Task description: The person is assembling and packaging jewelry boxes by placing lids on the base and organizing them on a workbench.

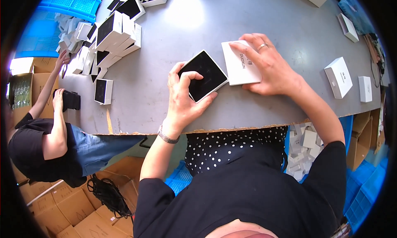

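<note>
In the middle of the grey table, my left hand (184,89) grips a white box base with a black inside (206,75). Its thumb lies along the near edge and a bent finger rests over the black face. Close on its right, my right hand (269,66), with a ring on one finger, holds a white printed box lid (241,64) between fingers and thumb. The lid's near left side is right beside the base's right corner; I cannot tell whether they touch.
Open black-lined boxes (113,37) are stacked at left, with one box (103,91) apart. A closed white box (338,77) and a smaller one (365,89) lie at right. A co-worker (41,143) stands at left. Blue crates (70,4) and cartons (74,207) surround the table.
</note>
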A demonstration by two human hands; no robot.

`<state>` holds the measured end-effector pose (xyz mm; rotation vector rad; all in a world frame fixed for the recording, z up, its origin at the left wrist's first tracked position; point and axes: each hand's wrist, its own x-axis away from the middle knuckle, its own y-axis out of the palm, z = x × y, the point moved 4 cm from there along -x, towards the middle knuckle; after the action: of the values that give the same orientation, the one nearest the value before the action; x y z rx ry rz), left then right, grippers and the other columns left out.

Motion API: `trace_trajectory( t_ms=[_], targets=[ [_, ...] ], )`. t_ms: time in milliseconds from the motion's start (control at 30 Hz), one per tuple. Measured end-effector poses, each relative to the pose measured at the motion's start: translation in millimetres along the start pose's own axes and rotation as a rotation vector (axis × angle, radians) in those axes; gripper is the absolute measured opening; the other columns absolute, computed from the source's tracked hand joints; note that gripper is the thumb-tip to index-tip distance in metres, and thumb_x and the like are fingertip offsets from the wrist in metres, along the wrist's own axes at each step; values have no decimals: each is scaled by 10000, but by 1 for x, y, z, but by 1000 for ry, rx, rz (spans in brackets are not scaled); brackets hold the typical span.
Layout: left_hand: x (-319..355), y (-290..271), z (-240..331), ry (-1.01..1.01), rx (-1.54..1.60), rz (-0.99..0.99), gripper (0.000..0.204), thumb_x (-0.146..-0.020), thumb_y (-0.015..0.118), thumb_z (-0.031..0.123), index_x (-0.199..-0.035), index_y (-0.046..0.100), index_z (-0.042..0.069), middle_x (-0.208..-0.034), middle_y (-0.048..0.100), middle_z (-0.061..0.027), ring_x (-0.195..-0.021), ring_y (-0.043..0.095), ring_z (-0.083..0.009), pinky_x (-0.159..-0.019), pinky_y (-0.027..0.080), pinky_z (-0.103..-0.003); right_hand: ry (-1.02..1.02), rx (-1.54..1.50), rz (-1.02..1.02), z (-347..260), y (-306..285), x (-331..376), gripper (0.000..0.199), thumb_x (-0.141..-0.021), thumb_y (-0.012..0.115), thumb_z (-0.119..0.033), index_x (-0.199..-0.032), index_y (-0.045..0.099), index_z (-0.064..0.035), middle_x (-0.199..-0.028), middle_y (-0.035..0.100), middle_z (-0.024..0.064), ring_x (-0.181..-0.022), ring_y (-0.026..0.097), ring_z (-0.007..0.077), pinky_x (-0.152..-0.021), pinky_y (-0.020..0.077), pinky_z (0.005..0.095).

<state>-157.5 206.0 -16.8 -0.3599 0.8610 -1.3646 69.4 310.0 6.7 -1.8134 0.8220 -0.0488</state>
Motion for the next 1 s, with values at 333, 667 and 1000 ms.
trace_trajectory(
  t_ms=[333,667,1000],
  targets=[
    [1,-6,7,62,18,-127,583,-633,919,142,-1117,595,136,-1421,396,-205,-1336,401,-398,-1086,398,-488,-49,-73,-21,-5,0,-2,956,-576,855,-204,-1457,491,-125,-1350,510,232,-1288,464,415,-1117,399,485],
    [-10,-6,9,26,-18,-225,555,-646,910,196,-1104,602,146,-1399,411,-234,-1340,405,-429,-1091,398,-514,-92,-166,-98,6,3,-5,980,-545,866,-187,-1452,498,-122,-1351,516,233,-1291,470,416,-1106,418,481],
    [-17,8,8,-91,19,-104,477,-696,877,287,-1003,565,99,-1281,469,-181,-1268,439,-374,-1076,358,-506,-59,-86,-28,1,5,8,996,-525,848,-203,-1456,503,-131,-1382,499,190,-1275,463,415,-1066,435,500]
  ],
)
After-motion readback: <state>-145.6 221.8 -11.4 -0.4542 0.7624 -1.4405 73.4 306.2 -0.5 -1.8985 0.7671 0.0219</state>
